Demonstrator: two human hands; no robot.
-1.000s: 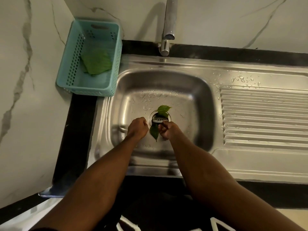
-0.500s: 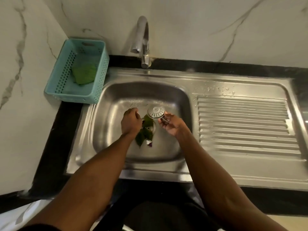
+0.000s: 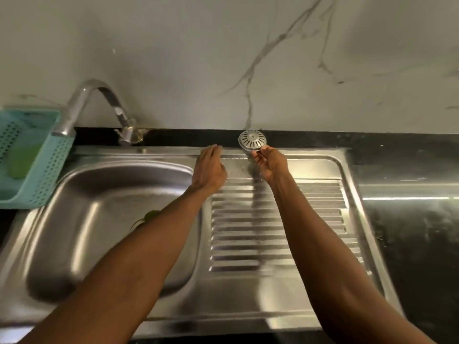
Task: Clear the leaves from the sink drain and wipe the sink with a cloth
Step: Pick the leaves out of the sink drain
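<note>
**Drain strainer carried to the far rim of the drainboard**

The round slotted drain strainer (image 3: 252,139) is pinched by its lower stem between the fingers (image 3: 258,155) of the right hand (image 3: 270,163), and is held tilted above the far edge of the ribbed drainboard (image 3: 275,219), right of the basin; whether it already touches the steel cannot be told. The left hand (image 3: 210,171) is spread flat and relaxed just left of it, its fingers open and nothing gripped, though contact with the surface cannot be confirmed. In the sink basin (image 3: 74,232) one green leaf (image 3: 149,216) is partly seen near the drain, the rest being hidden by the left forearm; so the drain is judged not yet cleared. A teal plastic basket (image 3: 47,167) stands at the far left beside the tap (image 3: 82,103), with something green inside, blurred; no cloth can be made out for certain.

The strainer is best set down flat on the smooth far strip of the drainboard rather than on the ribs, so that it is not left rocking or rolling toward the basin; the pinch should be released only once it is seated; the free left hand may then be returned to the basin for the leaf.
</note>
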